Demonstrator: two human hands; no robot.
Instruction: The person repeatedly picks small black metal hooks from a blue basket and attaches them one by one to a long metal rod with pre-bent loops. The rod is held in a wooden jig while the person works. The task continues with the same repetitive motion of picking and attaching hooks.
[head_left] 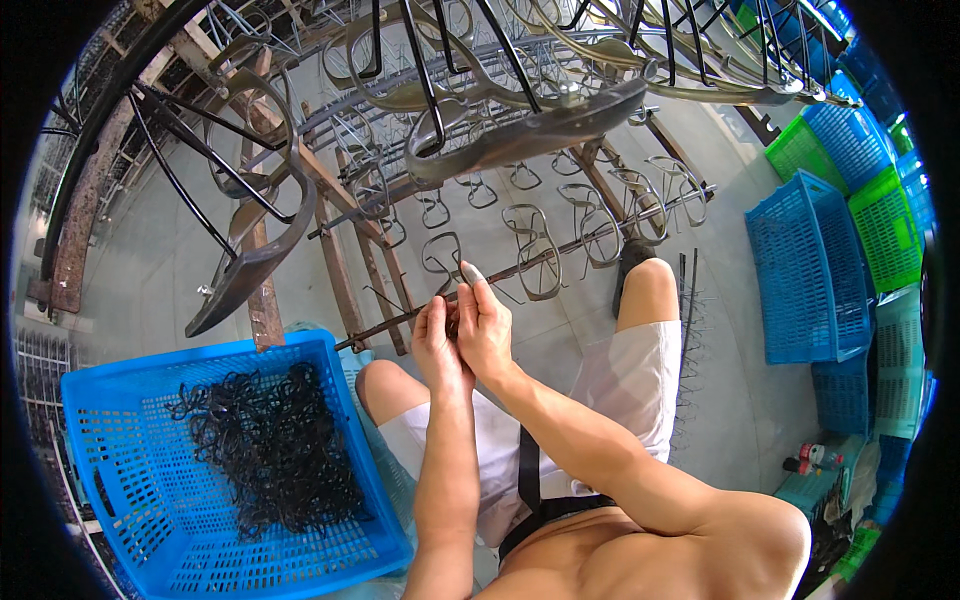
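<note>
My left hand (437,338) and my right hand (484,328) meet in front of my knees, fingers curled in. Something small and dark shows between them, too hidden to name. A grey covering (470,273) wraps one fingertip of my right hand. Both hands are at a thin metal rod (400,319) with wire prongs. Just beyond the fingers is a grey eyeglass frame (441,254); whether I touch it, I cannot tell. Farther right along the rod hang more eyeglass frames (532,252). On my left, a blue plastic basket (215,360) holds a tangled pile of thin black pieces (270,450).
Large grey eyeglass frames (530,130) hang on black prongs close overhead. A rusty metal rack (335,275) stands ahead with rows of frames. Blue crates (805,270) and green crates (885,230) are stacked at right. A prong-lined rod (684,330) lies right of my knee.
</note>
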